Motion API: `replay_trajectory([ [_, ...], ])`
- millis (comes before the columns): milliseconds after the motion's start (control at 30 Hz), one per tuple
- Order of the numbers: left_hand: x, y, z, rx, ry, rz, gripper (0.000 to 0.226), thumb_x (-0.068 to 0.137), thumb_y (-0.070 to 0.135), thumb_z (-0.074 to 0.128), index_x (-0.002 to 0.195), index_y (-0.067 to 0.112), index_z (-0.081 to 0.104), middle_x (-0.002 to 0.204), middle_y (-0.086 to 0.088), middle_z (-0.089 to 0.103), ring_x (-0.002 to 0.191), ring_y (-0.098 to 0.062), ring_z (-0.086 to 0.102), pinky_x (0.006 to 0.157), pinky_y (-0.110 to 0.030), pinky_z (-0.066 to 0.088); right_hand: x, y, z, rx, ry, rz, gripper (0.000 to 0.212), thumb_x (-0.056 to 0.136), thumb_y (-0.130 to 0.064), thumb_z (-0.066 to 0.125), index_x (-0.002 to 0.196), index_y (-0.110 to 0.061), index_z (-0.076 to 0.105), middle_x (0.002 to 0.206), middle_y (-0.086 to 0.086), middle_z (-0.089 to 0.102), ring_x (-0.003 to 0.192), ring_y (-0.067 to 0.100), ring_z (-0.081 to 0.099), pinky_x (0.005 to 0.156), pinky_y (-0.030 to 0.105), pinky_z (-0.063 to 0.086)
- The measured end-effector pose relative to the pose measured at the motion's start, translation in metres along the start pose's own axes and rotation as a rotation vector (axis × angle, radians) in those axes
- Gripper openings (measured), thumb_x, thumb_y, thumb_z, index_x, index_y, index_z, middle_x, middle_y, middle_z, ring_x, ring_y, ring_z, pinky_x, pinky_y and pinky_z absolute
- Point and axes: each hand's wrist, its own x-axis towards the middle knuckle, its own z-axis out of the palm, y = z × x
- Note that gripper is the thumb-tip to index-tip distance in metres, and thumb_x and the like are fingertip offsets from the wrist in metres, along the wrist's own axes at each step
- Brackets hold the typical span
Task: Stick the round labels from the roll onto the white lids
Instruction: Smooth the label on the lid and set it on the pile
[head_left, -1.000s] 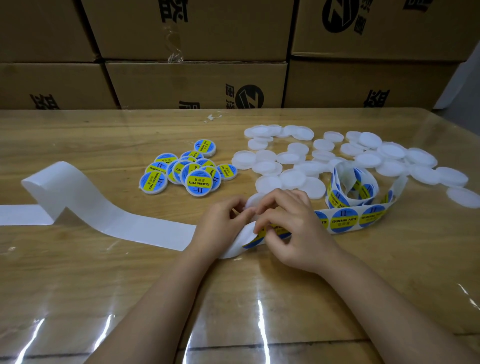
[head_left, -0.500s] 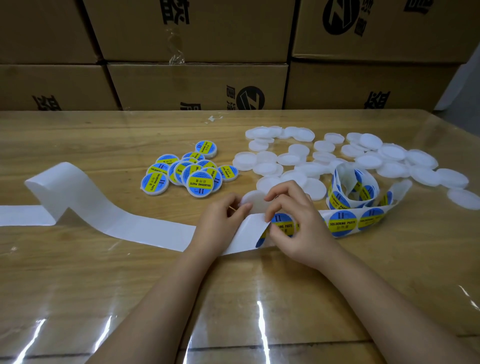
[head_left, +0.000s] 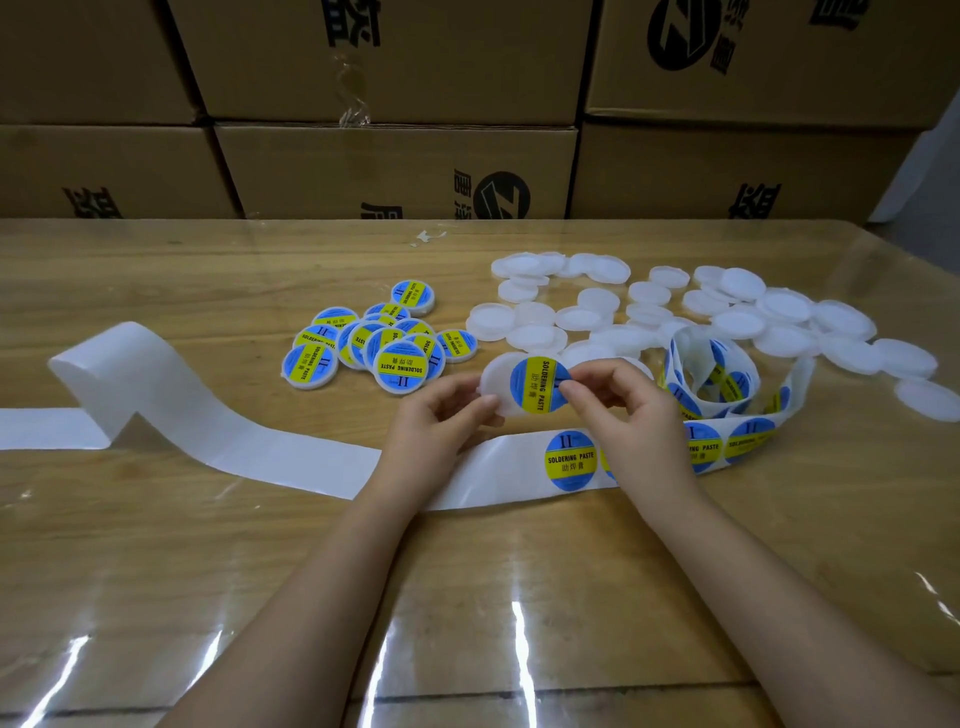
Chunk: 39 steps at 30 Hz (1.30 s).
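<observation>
Brown corrugated cardboard boxes (head_left: 395, 171), printed in black, stand stacked in a wall far behind the held lid. The wooden bench (head_left: 156, 571) lies under a glossy clear sheet that throws back streaks of light. A long ribbon of smooth white backing paper (head_left: 208, 431), stripped bare, runs off to the left of the held lid and folds over itself in a loop. Behind and to the right of that lid lies a loose scatter of bare white lids (head_left: 784, 306), shallow translucent plastic discs with raised rims, some overlapping. Just right of the held lid, behind the right hand, the label roll (head_left: 711, 374) curls in a slack coil, its blue-and-yellow circles facing outward. To the left of the held lid lies a cluster of labelled lids (head_left: 384, 343), overlapping one another. The left hand (head_left: 441, 421) grips the white lid (head_left: 493, 376) by its left edge, raised off the bench and tilted toward the camera. The right hand (head_left: 628, 415) pinches the right edge of a round label (head_left: 537, 384), blue with a yellow band, which lies against the lid's face. In front of the lid, the next label (head_left: 570, 460) sits flat on the strip.
</observation>
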Motion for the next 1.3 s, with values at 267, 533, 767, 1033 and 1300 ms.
replay_trajectory([
  [267,-0.0004,-0.0007,0.0009,-0.036,-0.067,-0.009,0.019,0.088,0.008,0.062,0.097,0.023,0.070,0.086,0.002,0.075,0.079,-0.010,0.069,0.070,-0.019,0.052,0.0002,0.0018,0.0017,-0.101,0.015,-0.015,0.022,0.085,-0.014,0.069,0.078,-0.033,0.061,0.073,-0.011,0.063,0.071,0.010,0.055,0.064,0.017,0.045],
  [533,-0.0009,-0.0006,0.0031,-0.026,-0.092,0.002,0.019,0.087,0.007,0.062,0.099,0.020,0.069,0.087,0.003,0.075,0.079,-0.011,0.068,0.074,-0.021,0.053,0.0000,0.0023,0.0045,-0.104,0.015,-0.022,0.025,0.083,-0.014,0.071,0.076,-0.035,0.060,0.070,-0.014,0.062,0.070,0.013,0.055,0.063,0.019,0.045],
  [767,-0.0020,0.0013,0.0036,-0.023,-0.096,0.022,0.020,0.087,0.004,0.061,0.099,0.018,0.068,0.085,0.005,0.075,0.078,-0.009,0.069,0.073,-0.018,0.052,0.0009,0.0053,0.0040,-0.134,0.005,-0.022,0.016,0.083,-0.016,0.071,0.080,-0.029,0.063,0.069,-0.013,0.061,0.069,0.012,0.056,0.061,0.017,0.045],
  [1033,-0.0018,0.0010,0.0033,0.007,-0.095,0.006,0.019,0.087,0.006,0.063,0.101,0.018,0.069,0.091,-0.001,0.075,0.084,-0.016,0.069,0.083,-0.026,0.054,0.0006,0.0065,0.0043,-0.139,0.003,-0.008,0.013,0.083,-0.016,0.071,0.080,-0.027,0.065,0.066,-0.014,0.060,0.067,0.012,0.055,0.061,0.019,0.046],
  [1300,-0.0042,0.0027,0.0056,0.065,-0.068,0.032,0.022,0.087,0.005,0.064,0.095,0.025,0.070,0.084,0.006,0.074,0.080,-0.010,0.069,0.079,-0.020,0.053,0.0002,0.0091,0.0038,-0.155,0.005,0.000,0.008,0.083,-0.017,0.071,0.082,-0.022,0.066,0.066,-0.014,0.059,0.067,0.012,0.055,0.060,0.021,0.045],
])
